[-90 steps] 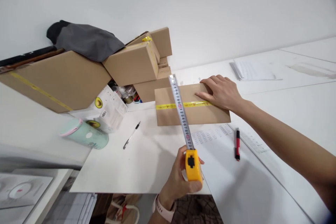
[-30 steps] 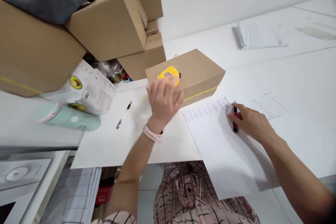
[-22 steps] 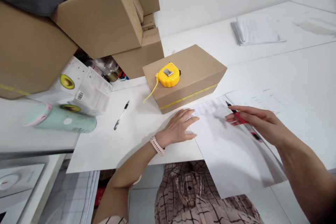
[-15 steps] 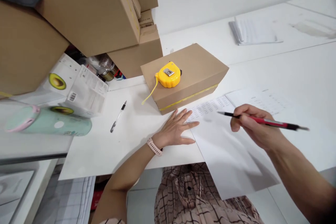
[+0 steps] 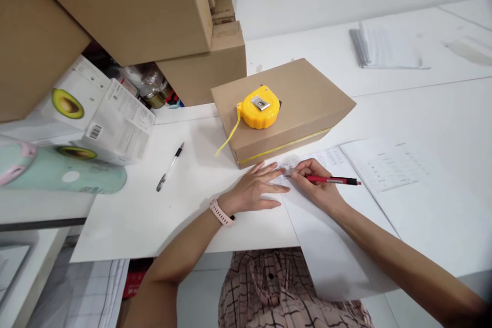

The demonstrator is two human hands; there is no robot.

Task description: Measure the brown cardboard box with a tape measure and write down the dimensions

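My right hand (image 5: pixel 317 187) is closed round a red pen (image 5: pixel 333 180), its tip down on a printed sheet of paper (image 5: pixel 330 225) near the sheet's upper left corner. My left hand (image 5: pixel 255 188) lies flat and open on the table, its fingertips on the sheet's left edge. Just beyond both hands stands a small cardboard box (image 5: pixel 300 97) with yellow tape along its side. A yellow tape measure (image 5: pixel 259 108) rests on top of that box, its strap hanging over the front.
Large cardboard boxes (image 5: pixel 126 5) are stacked at the back left, above a white avocado-printed carton (image 5: pixel 96 113) and a mint-green bottle (image 5: pixel 65 177) lying on its side. A black pen (image 5: pixel 170 166) lies on the white table (image 5: pixel 434 107). A paper stack (image 5: pixel 388 46) sits far right.
My left hand set the tape measure on the small box and came down flat beside the sheet. My right hand picked up the red pen and brought its tip to the sheet.
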